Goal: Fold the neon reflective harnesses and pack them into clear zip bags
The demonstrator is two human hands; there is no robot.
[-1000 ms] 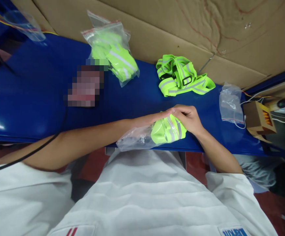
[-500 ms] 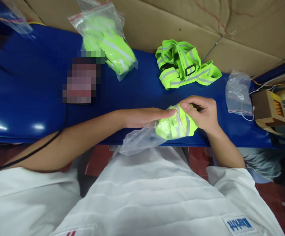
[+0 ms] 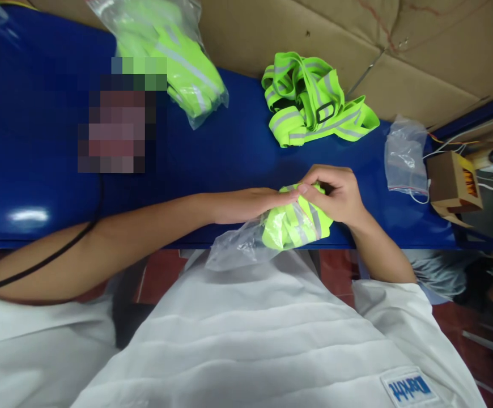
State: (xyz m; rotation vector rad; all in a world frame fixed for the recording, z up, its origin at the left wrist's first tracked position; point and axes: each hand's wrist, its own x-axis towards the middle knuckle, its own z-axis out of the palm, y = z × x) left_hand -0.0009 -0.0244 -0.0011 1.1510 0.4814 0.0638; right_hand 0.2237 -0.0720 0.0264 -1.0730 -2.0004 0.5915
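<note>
A neon-yellow reflective strap (image 3: 279, 229), folded into a bundle with grey stripes, sits in the mouth of a clear plastic bag (image 3: 238, 247) at the table's front edge. My left hand (image 3: 249, 205) grips the bag's upper side near its opening, thumb along the top; its other fingers are hidden behind. My right hand (image 3: 335, 191) is closed around the bundle's upper right part, its thumb meeting my left thumb. The bag's lower left end hangs loose and slack over my white clothing.
A tangled reflective strap with a black buckle (image 3: 325, 112) lies behind my hands. A filled clear bag (image 3: 195, 90) is at the back left, beside a pixelated object (image 3: 117, 130). On the right are a flat plastic bag (image 3: 406, 153), an opened carton (image 3: 453, 181) and white cables. Cardboard (image 3: 238, 34) lines the back.
The bag's red-lined opening has moved further over the bundle, so more of the strap lies under plastic. My thumbs have come together. The whole view has shifted slightly.
</note>
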